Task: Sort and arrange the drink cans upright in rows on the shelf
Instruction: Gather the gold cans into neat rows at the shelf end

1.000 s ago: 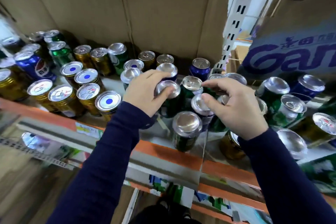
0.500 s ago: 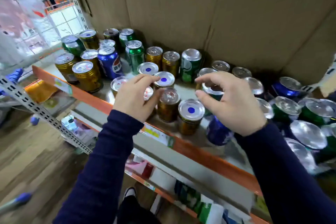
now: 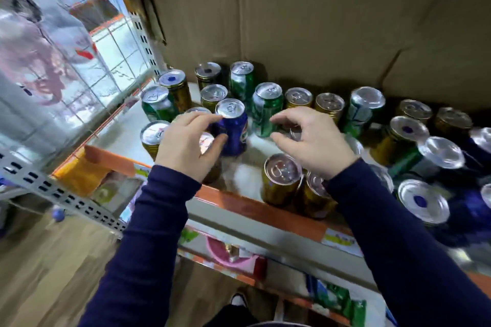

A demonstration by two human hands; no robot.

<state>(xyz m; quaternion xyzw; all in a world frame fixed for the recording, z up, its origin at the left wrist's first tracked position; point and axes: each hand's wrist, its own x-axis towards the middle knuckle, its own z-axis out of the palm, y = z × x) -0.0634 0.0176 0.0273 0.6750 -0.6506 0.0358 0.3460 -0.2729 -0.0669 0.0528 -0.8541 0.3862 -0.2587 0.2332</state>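
Head view, sorting step: left hand, centre frame, apparently pinches the upright blue can on the shelf; right hand hovers loosely curled, empty, beside a green can; next move calls for a firm lift to its colour's row.

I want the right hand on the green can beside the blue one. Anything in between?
Nothing visible. The right hand has its fingertips right at the near side of the green can, with no can between them. The blue can stands close on the green can's left.
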